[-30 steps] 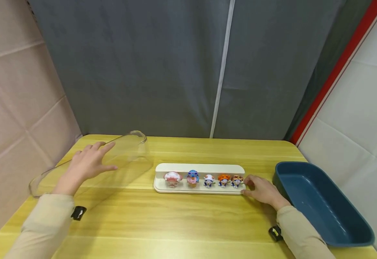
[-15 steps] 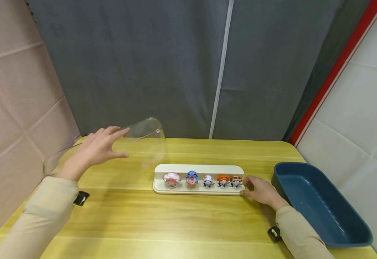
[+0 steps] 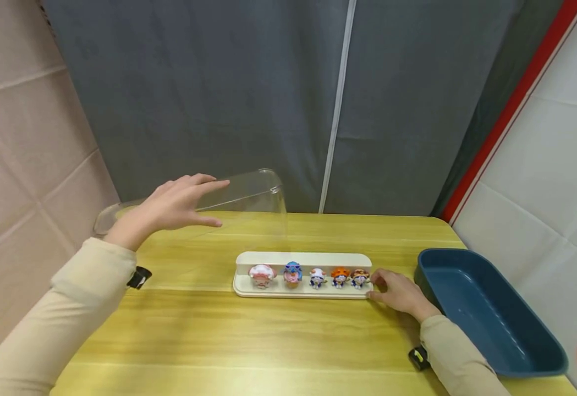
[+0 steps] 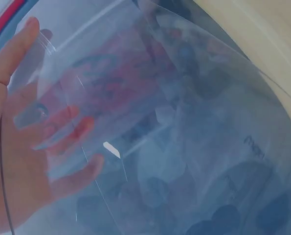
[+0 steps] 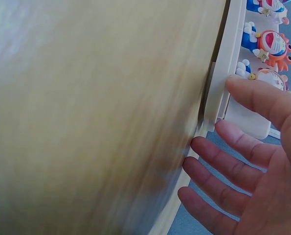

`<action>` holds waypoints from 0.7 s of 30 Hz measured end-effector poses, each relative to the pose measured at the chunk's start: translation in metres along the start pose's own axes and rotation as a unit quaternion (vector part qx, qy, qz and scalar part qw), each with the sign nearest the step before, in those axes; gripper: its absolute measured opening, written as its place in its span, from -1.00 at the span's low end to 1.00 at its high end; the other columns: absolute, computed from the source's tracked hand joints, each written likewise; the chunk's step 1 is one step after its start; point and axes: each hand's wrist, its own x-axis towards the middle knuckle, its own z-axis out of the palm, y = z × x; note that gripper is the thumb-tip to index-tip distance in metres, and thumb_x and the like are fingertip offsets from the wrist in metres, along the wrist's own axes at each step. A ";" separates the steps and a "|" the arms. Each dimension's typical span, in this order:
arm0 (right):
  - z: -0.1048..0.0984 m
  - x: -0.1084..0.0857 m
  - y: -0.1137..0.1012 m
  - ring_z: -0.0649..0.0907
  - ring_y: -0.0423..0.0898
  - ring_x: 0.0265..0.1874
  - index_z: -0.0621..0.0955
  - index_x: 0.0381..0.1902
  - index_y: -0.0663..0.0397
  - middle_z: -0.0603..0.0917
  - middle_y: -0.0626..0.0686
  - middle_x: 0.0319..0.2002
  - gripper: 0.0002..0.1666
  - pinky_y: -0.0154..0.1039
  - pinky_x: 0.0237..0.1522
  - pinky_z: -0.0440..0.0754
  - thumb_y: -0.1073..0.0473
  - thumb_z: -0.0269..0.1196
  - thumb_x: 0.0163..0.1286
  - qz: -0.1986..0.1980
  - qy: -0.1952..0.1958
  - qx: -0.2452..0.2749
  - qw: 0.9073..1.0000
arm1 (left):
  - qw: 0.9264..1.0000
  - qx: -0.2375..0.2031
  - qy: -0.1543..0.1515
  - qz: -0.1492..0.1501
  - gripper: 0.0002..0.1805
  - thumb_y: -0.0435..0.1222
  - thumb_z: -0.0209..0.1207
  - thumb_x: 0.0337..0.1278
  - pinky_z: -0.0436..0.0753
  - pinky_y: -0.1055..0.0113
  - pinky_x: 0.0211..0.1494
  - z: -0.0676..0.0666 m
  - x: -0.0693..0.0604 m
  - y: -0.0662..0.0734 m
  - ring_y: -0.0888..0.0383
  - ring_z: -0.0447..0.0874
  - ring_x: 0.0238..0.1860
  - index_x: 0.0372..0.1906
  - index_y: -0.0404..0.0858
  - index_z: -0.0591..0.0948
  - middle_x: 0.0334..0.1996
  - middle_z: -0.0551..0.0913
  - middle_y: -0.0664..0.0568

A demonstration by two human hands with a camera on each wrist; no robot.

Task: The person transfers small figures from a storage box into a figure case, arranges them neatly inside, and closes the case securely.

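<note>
My left hand (image 3: 176, 203) holds a long clear plastic cover (image 3: 260, 192) above the back left of the table, its right end higher and near the stand's left part. Seen through the plastic in the left wrist view, the fingers (image 4: 77, 176) spread behind the cover's wall. A white display stand (image 3: 308, 257) bears several small cartoon figurines in a row, among them a pink-and-white one (image 3: 262, 276) and a blue one (image 3: 292, 275). My right hand (image 3: 398, 292) grips the stand's right end, its thumb (image 5: 248, 93) against the edge beside the last figurine.
A deep blue plastic bin (image 3: 491, 308) stands at the table's right, close behind the right hand. Grey curtain (image 3: 209, 110) closes off the back of the wooden table (image 3: 248, 341), and pale cloth hangs at either side.
My left hand has carried the clear cover right and upward, closer to the stand. The right hand and the figurines have kept their place.
</note>
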 end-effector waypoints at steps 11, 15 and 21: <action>0.001 0.001 0.000 0.50 -0.06 -0.35 0.51 -0.28 0.04 0.54 -0.01 -0.34 -0.66 -0.07 -0.29 0.46 0.02 0.33 0.03 -0.002 0.002 0.000 1.000 | 0.998 -0.005 -0.015 0.060 -0.09 0.25 0.18 -0.27 0.35 0.01 -0.04 -0.012 0.031 0.035 -0.05 0.22 0.15 0.29 0.00 0.22 0.20 0.24 -0.05; 0.002 0.002 -0.001 0.49 -0.07 -0.36 0.51 -0.28 0.04 0.54 -0.01 -0.35 -0.65 -0.07 -0.30 0.46 0.02 0.33 0.03 0.001 0.003 0.000 1.000 | 0.996 -0.012 -0.022 0.085 -0.11 0.22 0.19 -0.25 0.37 0.06 -0.04 -0.014 0.042 0.049 -0.02 0.24 0.13 0.29 -0.01 0.24 0.19 0.26 -0.04; 0.003 0.002 -0.002 0.48 -0.08 -0.39 0.51 -0.28 0.04 0.54 -0.01 -0.36 -0.65 -0.08 -0.30 0.46 0.02 0.34 0.02 0.007 -0.001 0.000 1.000 | 0.994 -0.017 -0.040 0.105 -0.12 0.20 0.19 -0.23 0.37 0.10 -0.03 -0.011 0.058 0.067 0.04 0.26 0.12 0.29 0.01 0.22 0.18 0.27 0.00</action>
